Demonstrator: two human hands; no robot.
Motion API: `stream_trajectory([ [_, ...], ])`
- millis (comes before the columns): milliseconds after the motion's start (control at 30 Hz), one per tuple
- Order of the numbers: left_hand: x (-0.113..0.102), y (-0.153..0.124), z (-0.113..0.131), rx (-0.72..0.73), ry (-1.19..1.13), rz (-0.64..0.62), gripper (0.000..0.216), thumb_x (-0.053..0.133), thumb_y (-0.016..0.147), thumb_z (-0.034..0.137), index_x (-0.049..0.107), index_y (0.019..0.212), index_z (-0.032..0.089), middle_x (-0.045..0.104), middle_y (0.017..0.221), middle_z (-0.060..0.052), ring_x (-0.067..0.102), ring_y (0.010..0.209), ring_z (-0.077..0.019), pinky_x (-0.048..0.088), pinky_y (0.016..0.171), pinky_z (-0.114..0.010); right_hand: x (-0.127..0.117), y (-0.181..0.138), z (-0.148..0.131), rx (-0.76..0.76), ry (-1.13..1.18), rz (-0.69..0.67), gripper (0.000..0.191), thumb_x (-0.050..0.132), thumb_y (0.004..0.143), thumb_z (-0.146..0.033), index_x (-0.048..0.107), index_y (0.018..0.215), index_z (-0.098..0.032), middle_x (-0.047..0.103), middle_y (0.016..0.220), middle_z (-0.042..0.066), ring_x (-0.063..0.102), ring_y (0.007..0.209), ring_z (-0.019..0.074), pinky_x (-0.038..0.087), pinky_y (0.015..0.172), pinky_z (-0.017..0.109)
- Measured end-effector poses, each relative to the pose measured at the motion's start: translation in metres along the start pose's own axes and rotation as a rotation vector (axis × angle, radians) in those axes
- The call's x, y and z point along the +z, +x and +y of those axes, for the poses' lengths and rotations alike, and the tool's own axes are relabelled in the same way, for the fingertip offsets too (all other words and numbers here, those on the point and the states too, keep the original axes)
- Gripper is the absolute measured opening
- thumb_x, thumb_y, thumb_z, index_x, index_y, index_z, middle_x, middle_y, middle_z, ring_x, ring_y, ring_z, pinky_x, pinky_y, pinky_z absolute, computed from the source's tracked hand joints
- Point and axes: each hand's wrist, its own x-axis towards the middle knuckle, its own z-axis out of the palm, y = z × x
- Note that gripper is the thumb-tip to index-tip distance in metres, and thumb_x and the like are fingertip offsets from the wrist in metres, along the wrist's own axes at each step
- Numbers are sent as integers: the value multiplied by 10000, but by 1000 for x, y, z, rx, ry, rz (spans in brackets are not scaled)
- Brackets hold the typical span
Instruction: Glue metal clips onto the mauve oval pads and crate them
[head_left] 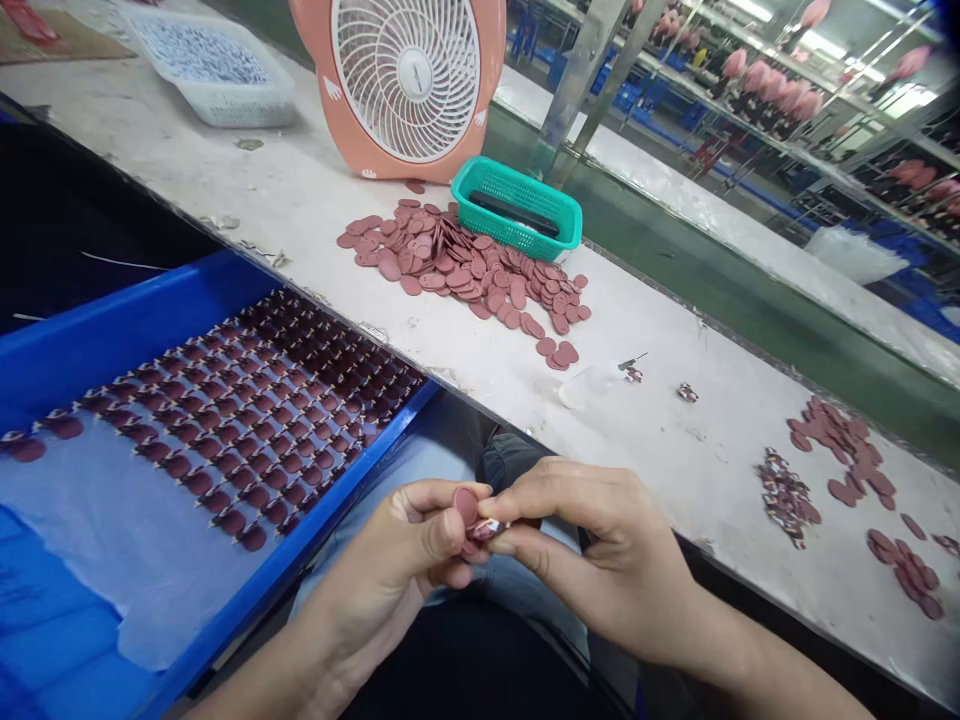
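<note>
My left hand point(409, 555) pinches a small dark-red oval piece point(466, 503) between thumb and fingers, low in the middle of the view above my lap. My right hand point(592, 540) meets it from the right, fingers closed on a small patterned part point(487, 528) that touches the oval piece. A blue tray point(112, 330) at the left holds rows of finished dark-red pieces point(247, 410) laid on a clear sheet. A heap of loose oval pieces point(465, 270) lies on the white table point(660, 440) beyond my hands.
A pink desk fan point(409, 85) and a teal basket point(517, 205) stand behind the heap. A white basket point(210, 65) sits far left. Small piles of patterned parts point(784, 495) and more ovals point(847, 450) lie at the right. A green conveyor point(750, 300) runs past the table's far edge.
</note>
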Motion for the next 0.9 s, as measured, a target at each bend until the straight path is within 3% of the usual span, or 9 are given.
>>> stream_trajectory([
  [267,4,-1,-2,46,-50,106,453,988,432,421,806,749,153,690,614,4,593,528,-54,482,483,-113,6,1,3,15,35,48,163,715,861,-86,760,978,-190,774,823,21,696,721,122,531,704,212],
  [633,15,-11,-1,109,-34,150,441,1004,388,376,807,716,157,678,601,28,601,517,-39,512,480,-93,7,0,-1,12,46,70,122,727,854,-109,777,936,-184,774,825,32,707,719,120,531,690,193],
  [767,11,-13,-3,107,-43,131,406,1001,422,365,802,705,151,692,593,24,625,521,-46,522,486,-92,5,-1,-2,9,51,51,130,731,850,-96,769,949,-171,775,842,27,703,737,106,528,710,180],
  [900,0,-8,-3,88,-35,29,381,982,480,391,802,711,149,680,603,18,622,531,-50,542,489,-105,5,3,-3,12,32,22,141,733,845,-90,763,956,-171,768,836,16,690,721,95,524,702,176],
])
